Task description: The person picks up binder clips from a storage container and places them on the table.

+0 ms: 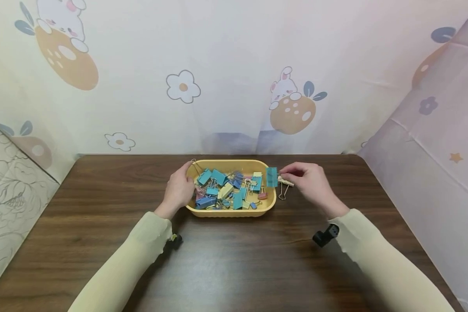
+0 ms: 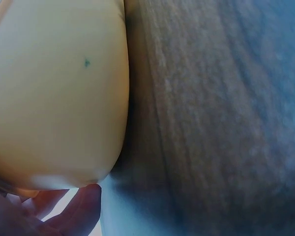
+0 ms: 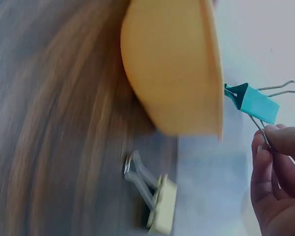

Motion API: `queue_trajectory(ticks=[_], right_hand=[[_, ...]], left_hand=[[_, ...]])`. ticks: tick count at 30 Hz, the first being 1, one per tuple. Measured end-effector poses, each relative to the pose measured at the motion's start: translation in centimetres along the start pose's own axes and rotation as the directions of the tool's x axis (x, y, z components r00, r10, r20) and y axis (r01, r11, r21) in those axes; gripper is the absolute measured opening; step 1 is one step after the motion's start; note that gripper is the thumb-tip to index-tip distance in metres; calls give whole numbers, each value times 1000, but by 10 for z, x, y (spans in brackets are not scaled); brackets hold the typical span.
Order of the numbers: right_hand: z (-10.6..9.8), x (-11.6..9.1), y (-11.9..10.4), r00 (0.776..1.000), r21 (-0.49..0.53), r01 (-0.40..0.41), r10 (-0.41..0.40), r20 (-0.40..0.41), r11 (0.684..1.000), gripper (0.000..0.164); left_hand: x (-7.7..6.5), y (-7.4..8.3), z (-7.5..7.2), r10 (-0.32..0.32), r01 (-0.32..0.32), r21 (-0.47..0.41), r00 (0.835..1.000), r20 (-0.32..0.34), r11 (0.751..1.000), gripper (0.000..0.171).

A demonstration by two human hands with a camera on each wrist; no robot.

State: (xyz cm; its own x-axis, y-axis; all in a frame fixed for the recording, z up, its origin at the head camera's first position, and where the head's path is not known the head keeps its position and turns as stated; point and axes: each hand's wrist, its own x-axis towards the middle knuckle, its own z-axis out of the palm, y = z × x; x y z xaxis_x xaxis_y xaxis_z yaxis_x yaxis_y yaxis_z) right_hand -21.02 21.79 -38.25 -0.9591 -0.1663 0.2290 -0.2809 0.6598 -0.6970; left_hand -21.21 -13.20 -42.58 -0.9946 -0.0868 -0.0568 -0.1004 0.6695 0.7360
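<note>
A yellow plastic tray (image 1: 230,213) holds a jumble of binder clips (image 1: 226,190) in teal, blue, yellow and pink. My left hand (image 1: 179,187) grips the tray's left end; in the left wrist view its fingers (image 2: 83,209) curl at the tray wall (image 2: 59,113). Beyond the opposite end, my right hand (image 1: 312,184) pinches a large teal binder clip (image 1: 271,177) by one wire handle. The right wrist view has this teal clip (image 3: 258,103) close by the tray's rim, its other handle sticking out. Below it, a pale yellow binder clip (image 3: 162,204) lies on the table outside the tray.
The tray stands on a dark wood table (image 1: 234,260), toward its back edge. Behind and to the right hangs a pale curtain (image 1: 226,65) printed with rabbits and flowers. A small black camera (image 1: 325,236) is worn at the right wrist.
</note>
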Motion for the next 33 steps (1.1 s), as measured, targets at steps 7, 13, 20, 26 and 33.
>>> queue_trajectory(ticks=[7, 13, 20, 26, 33], right_hand=[[-24, 1, 51, 976, 166, -217, 220, 4, 962, 29], [-31, -3, 87, 952, 285, -303, 301, 52, 909, 35], [-33, -8, 100, 936, 382, -350, 336, 105, 855, 37], [-30, -8, 103, 910, 317, -414, 383, 157, 853, 37], [-27, -9, 102, 926, 38, -367, 362, 106, 929, 29]], left_hand=[[-1, 0, 0, -1, 1, -5, 1000, 3, 1000, 53], [-1, -1, -1, 1, -1, -9, 1000, 5, 1000, 54], [1, 0, 0, -2, 2, -5, 1000, 3, 1000, 53], [0, -1, 1, -9, 9, -7, 1000, 2, 1000, 53], [1, -1, 1, 0, 0, -1, 1000, -11, 1000, 53]])
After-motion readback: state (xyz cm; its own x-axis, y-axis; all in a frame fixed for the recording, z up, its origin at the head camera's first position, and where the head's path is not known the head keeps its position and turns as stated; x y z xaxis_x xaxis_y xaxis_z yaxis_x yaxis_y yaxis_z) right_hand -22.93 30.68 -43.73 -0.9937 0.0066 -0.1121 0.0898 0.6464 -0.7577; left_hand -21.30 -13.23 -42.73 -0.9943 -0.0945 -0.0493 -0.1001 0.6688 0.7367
